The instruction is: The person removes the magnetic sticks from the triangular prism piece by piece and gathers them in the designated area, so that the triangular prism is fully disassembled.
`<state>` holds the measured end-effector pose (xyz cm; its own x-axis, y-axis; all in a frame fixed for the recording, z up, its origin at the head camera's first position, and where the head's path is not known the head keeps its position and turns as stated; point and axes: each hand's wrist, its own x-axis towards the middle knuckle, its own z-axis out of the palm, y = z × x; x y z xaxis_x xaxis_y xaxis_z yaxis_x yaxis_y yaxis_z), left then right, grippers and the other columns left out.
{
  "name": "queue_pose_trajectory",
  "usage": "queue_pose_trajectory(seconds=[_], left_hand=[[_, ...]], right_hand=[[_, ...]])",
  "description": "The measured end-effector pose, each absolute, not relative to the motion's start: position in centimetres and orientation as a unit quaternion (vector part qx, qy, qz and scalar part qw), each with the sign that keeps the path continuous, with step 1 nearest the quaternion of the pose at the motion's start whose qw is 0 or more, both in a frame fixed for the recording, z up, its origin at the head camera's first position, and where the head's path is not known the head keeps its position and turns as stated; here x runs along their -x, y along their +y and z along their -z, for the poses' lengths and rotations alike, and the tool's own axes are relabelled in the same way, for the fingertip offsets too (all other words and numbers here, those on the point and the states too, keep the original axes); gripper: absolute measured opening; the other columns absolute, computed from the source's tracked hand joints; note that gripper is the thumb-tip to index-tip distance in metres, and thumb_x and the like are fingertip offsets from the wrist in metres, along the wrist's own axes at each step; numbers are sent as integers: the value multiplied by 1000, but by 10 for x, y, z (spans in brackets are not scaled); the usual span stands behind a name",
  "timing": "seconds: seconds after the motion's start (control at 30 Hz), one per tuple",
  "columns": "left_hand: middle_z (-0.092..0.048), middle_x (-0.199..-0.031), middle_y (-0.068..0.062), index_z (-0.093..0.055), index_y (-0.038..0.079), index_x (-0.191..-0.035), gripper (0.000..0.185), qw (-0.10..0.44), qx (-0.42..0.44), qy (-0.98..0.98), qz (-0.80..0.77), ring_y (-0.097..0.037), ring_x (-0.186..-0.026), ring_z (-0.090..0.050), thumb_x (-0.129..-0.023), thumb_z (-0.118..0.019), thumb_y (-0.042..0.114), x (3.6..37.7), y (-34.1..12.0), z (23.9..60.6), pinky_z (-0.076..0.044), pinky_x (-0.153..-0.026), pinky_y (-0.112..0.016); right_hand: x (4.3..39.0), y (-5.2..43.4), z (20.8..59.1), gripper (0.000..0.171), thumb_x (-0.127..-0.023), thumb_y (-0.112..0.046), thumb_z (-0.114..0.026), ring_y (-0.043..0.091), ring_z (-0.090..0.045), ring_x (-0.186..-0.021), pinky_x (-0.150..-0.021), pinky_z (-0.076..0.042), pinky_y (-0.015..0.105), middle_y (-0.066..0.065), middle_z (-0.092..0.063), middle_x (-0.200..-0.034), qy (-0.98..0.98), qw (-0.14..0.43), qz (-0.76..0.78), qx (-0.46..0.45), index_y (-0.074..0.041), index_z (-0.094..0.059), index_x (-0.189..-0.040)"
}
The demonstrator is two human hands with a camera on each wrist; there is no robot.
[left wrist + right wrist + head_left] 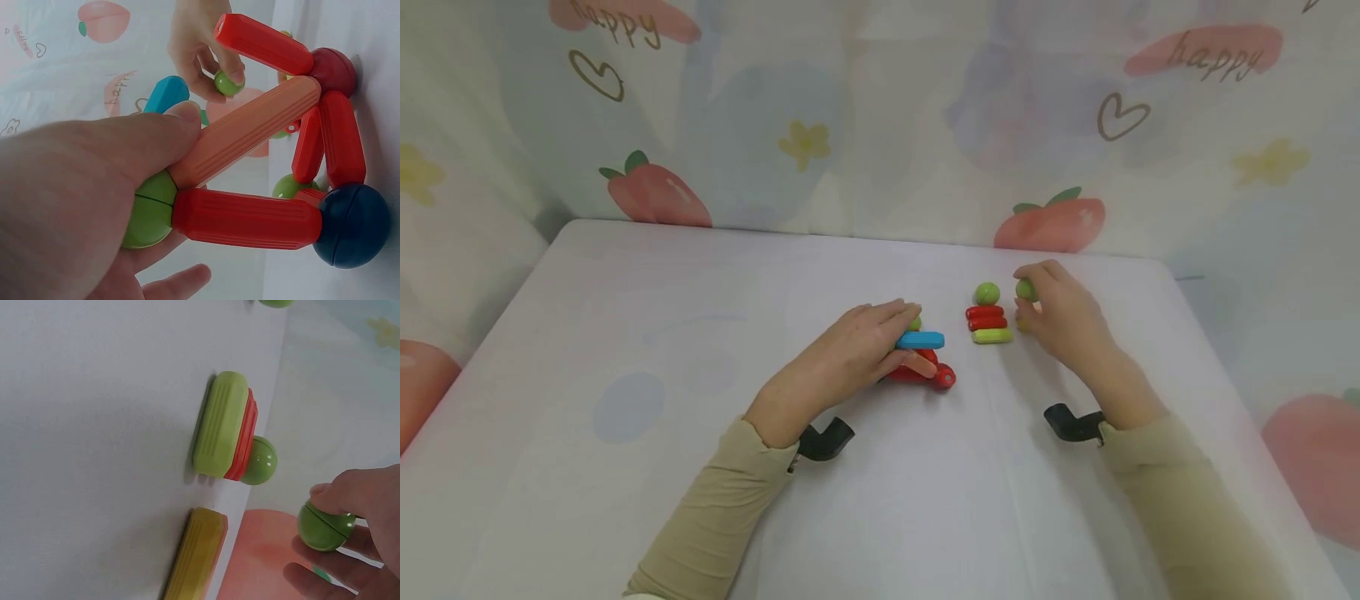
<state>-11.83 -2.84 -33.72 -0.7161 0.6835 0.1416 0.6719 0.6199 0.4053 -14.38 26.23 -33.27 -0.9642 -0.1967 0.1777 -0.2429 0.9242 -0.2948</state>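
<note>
My left hand (857, 342) grips the top of a frame built from magnetic rods and balls. In the left wrist view its thumb presses where an orange rod (250, 131) meets a green ball (150, 212). A light blue rod (921, 340) sticks out beside that thumb. Red rods (247, 219) run down to a dark blue ball (352, 226) and a red ball (333, 73) on the table. Over to the right, my right hand (1067, 321) pinches a loose green ball (325, 526) between thumb and fingers, raised off the table.
Between the hands lie a green ball (987, 293), two red rods (987, 323) and a yellow-green rod (992, 336) in a close row. A yellow rod (197, 556) lies near the right hand. A patterned curtain (880, 125) hangs behind the white table (625, 333).
</note>
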Motion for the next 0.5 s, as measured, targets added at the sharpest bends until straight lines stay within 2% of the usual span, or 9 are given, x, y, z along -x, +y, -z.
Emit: queue_pose_trajectory(seconds=[0.1, 0.33, 0.5], left_hand=[[-51, -148, -9, -44, 4, -147, 60, 17, -371, 906, -204, -24, -141, -45, -97, -64, 31, 118, -28, 336, -39, -115, -43], [-44, -154, -10, -39, 5, -151, 63, 8, -367, 912, -182, -23, -144, -41, -98, -62, 30, 117, -27, 337, -38, -115, -51], [-41, -156, -9, -37, 6, -153, 64, 14, -359, 917, -174, -22, -147, -37, -99, -60, 32, 117, -28, 336, -35, -117, -52]], right_hand=[[150, 264, 333, 38, -91, -1, -66, 39, -56, -101, -92, -53, 55, 24, -56, -117, -980, 57, -154, -111, 6, -54, -126], [165, 264, 333, 41, -92, -2, -64, 40, -53, -109, -97, -49, 57, 24, -57, -122, -984, -7, -149, -93, 4, -51, -130], [176, 263, 334, 42, -93, -1, -62, 42, -50, -115, -103, -45, 59, 26, -55, -129, -984, -43, -158, -78, 4, -50, -133]])
